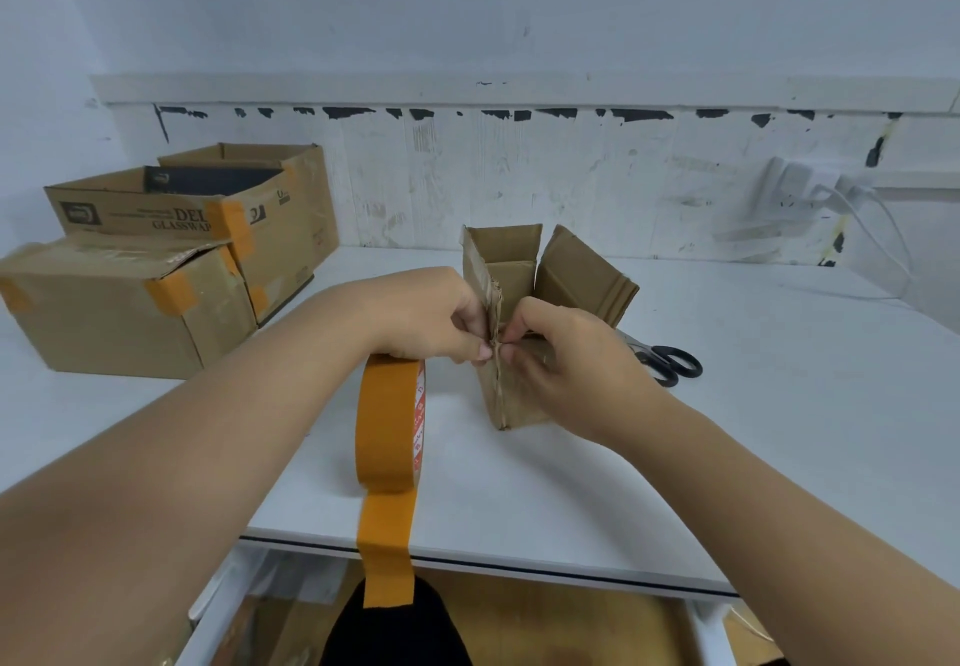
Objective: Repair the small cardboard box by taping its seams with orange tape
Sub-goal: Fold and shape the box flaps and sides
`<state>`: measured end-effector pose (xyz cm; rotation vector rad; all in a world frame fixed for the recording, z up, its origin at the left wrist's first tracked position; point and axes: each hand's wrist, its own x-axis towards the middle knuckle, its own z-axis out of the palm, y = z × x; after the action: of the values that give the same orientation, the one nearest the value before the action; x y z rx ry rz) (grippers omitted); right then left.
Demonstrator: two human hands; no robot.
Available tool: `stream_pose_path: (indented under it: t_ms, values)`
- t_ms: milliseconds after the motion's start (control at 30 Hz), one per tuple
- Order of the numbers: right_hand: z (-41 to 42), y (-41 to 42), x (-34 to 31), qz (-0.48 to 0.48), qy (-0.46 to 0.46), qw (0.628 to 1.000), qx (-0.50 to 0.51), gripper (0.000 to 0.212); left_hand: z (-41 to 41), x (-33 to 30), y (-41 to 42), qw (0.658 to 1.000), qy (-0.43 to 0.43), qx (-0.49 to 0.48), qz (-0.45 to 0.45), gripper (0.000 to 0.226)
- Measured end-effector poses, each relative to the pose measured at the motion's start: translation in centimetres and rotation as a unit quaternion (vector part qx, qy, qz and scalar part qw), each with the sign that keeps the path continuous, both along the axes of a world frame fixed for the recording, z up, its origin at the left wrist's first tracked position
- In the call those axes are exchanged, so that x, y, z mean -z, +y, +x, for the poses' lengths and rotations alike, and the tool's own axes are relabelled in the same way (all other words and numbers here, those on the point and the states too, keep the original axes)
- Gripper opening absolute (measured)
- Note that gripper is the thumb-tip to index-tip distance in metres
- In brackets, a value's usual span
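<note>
2 hands pinch torn vertical seam of small cardboard box [524, 348] at frame centre: left hand [431, 317] and right hand [561, 348] press edges together. Orange tape roll [392, 421] hangs off left hand, loose tail dangling over table [779, 431] edge. Judgement: align edges flush before taping; keep tail unwrinkled. Scissors [670, 361] right of box.

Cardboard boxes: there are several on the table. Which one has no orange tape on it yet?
The small cardboard box pinched between the left hand and right hand; the bigger boxes at far left already carry orange patches.
</note>
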<state>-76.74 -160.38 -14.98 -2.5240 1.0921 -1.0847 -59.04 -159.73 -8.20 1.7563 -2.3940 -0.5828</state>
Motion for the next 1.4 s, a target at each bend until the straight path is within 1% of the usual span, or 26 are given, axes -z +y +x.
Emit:
stream_pose_path:
  t_ms: [200,300,400,500,633,767,867,967,1067,1167,1233,1333,1400]
  values:
    - [0.4,-0.1,0.1,-0.025,-0.004,1.000,0.008,0.006,-0.3,0.2,0.1,1.000,0.005,-0.009,-0.007,0.014]
    - [-0.1,-0.3,0.1,-0.005,0.030,1.000,-0.001,0.002,-0.2,0.1,0.0,1.000,0.000,-0.010,0.003,0.015]
    - [-0.5,-0.4,0.3,-0.032,0.068,0.997,-0.011,0.011,-0.4,-0.3,-0.2,0.999,-0.031,-0.004,0.005,0.017]
    - [-0.4,-0.3,0.4,-0.064,0.058,0.996,0.005,0.013,-0.7,-0.1,-0.3,0.998,-0.052,0.001,-0.023,0.019]
    - [0.0,-0.2,0.8,-0.083,0.051,0.995,0.032,0.014,-0.7,0.5,0.1,0.999,-0.038,-0.005,-0.036,0.019]
    - [-0.5,-0.2,0.4,-0.063,0.068,0.996,0.015,0.016,-1.0,0.6,0.0,0.995,-0.103,0.004,-0.007,0.023]
    - [-0.5,-0.4,0.6,-0.083,0.069,0.994,0.010,0.020,-1.2,0.9,-0.1,0.997,-0.079,0.005,0.015,0.020]
    - [0.0,-0.7,1.0,-0.100,0.057,0.993,0.024,0.016,-1.3,0.9,-0.1,0.998,-0.052,-0.009,0.024,0.018]
    - [0.0,-0.6,1.0,-0.080,0.054,0.995,0.027,0.018,-1.3,1.0,-0.1,0.998,-0.054,-0.010,0.022,0.018]
    - [-0.3,-0.5,0.6,-0.059,0.062,0.996,0.006,0.021,-1.5,0.9,0.0,0.997,-0.076,-0.009,0.015,0.018]
    - [-0.1,-0.5,0.7,-0.066,0.061,0.996,0.015,0.023,-1.6,0.9,-0.1,0.997,-0.079,-0.013,0.017,0.019]
    - [0.2,-0.5,0.9,-0.092,0.063,0.993,0.033,0.022,-1.5,1.0,-0.1,0.998,-0.048,-0.020,0.036,0.018]
    - [0.6,-0.4,0.9,-0.106,0.061,0.992,0.042,0.022,-1.6,1.1,-0.1,0.998,-0.042,-0.023,0.038,0.018]
